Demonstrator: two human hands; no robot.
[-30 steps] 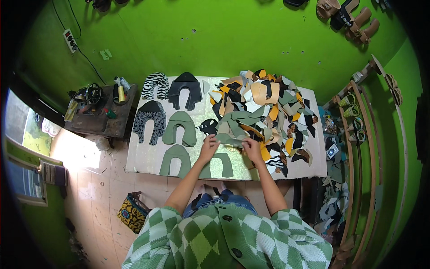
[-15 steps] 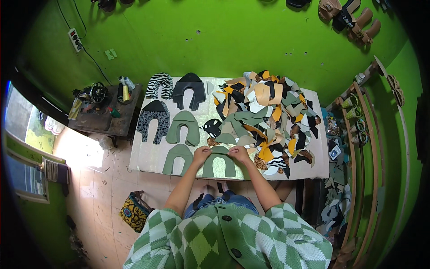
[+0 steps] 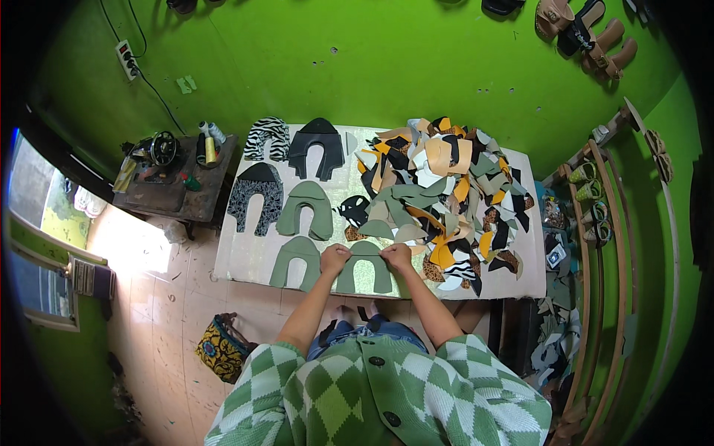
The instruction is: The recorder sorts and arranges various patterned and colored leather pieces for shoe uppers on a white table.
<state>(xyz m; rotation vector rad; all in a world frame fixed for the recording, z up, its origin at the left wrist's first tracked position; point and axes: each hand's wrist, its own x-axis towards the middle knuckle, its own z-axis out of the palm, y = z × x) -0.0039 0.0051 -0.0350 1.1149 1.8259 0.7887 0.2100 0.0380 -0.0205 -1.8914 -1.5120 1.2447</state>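
At the near edge of the table, my left hand and my right hand pinch the two ends of a curved green cap piece. It lies across the top of a green arch-shaped piece, whose two legs point toward me. Just left of my left hand is another green arch with a cap on top. Behind it sit a stack of green arches, a speckled arch with a black cap, a zebra-striped one and a black one.
A large heap of mixed cut pieces covers the right of the pale table. A sewing machine stands on a wooden stand at the left. A wooden rack with sandals is on the right. A patterned bag rests on the floor.
My hands stay at the two ends of the green cap piece, and the piece looks flatter against the arch. The whole view has shifted slightly.
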